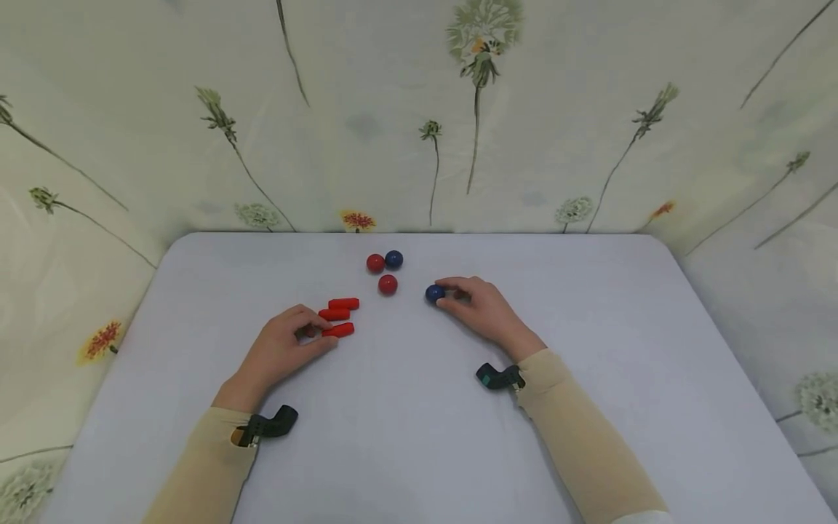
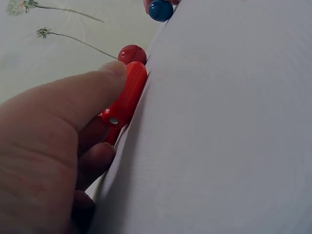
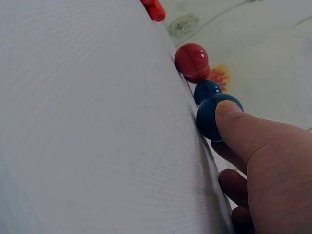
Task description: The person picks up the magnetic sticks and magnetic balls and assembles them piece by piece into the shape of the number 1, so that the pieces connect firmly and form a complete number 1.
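Observation:
My left hand [image 1: 284,348] pinches the nearest of three short red rods [image 1: 340,330], thumb on one side and fingers on the other. In the left wrist view this rod [image 2: 127,95] has rounded edges and a small silvery disc in its end. The other two red rods, one [image 1: 343,303] behind the other [image 1: 334,315], lie just beyond my fingers. My right hand [image 1: 481,309] pinches a glossy blue ball [image 1: 435,294] between thumb and fingers. Close up in the right wrist view, the thumb presses on this ball [image 3: 214,117].
Left of the held ball sits a red ball [image 1: 388,284]. Behind it, another red ball [image 1: 375,263] and a blue ball [image 1: 394,260] stand side by side. The white table [image 1: 406,437] ends at a flowered cloth backdrop [image 1: 366,160]. Each wrist wears a dark camera mount [image 1: 499,377].

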Motion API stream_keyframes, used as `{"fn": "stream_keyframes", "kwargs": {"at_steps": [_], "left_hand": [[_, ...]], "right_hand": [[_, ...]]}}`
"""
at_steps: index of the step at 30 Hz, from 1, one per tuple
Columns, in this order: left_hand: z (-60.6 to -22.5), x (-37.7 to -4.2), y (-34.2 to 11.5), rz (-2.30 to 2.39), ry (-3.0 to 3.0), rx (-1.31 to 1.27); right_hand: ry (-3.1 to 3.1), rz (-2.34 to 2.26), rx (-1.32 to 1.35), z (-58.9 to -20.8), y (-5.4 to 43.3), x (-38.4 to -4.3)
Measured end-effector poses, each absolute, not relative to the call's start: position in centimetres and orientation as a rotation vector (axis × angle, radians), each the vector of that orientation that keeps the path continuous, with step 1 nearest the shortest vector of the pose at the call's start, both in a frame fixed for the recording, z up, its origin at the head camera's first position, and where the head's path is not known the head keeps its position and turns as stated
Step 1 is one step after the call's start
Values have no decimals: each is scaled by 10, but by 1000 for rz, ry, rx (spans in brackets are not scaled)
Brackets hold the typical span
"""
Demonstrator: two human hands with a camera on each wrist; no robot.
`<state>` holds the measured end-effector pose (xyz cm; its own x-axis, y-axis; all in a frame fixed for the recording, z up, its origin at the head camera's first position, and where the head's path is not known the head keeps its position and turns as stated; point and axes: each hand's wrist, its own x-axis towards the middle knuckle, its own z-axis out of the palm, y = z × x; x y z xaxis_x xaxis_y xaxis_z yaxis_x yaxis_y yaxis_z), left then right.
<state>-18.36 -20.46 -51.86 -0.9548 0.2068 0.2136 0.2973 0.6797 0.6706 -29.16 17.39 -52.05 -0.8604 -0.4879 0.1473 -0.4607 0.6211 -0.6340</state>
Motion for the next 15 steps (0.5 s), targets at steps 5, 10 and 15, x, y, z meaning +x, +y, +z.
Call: {"fn": "stream_keyframes", "kwargs": {"at_steps": [5,10,15], "left_hand": [[-518,-182,-202,-1125,-2796,-370],[-515,-181,-198,-1000,-2848,-394],[-513,-180,-193,-854,-2861,-480]], "right_hand": [[2784,-1072,-838,-519,174,-293],[2788,-1083,-840,-518,173,-292],[2789,-1073,-838,-519,175,-292]]}}
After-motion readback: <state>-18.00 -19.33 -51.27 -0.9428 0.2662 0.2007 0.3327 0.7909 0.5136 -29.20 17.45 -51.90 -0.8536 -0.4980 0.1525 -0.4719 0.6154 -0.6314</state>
